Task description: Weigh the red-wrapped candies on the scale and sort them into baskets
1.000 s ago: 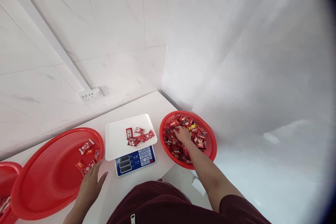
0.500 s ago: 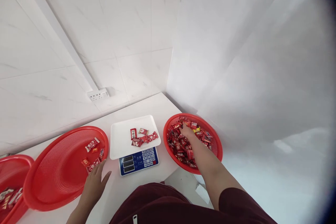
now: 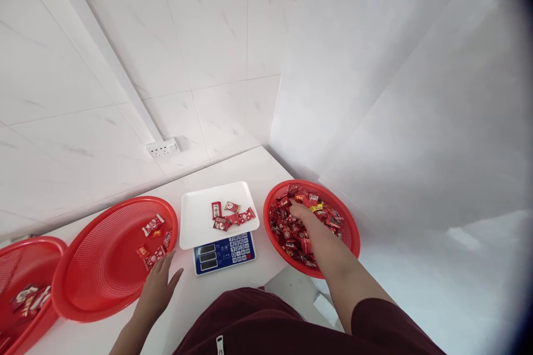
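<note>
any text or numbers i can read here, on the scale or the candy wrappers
Nothing can be read for certain.
Scale keypad: white keys, digits too small to read.
Scale displays: dark and blurred, no figures legible.
Small mark between displays and keypad: blurred.
Wrappers on the scale's white tray: red with white patches, print unreadable.
Wrappers in the right basket under the right hand: too small.
Wrappers in the middle basket by the left hand: unreadable.

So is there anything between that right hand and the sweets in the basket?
Nothing visible. The right hand is already down among the wrapped sweets in the red basket, fingers buried in the pile. Whether it has gripped one cannot be seen.
</note>
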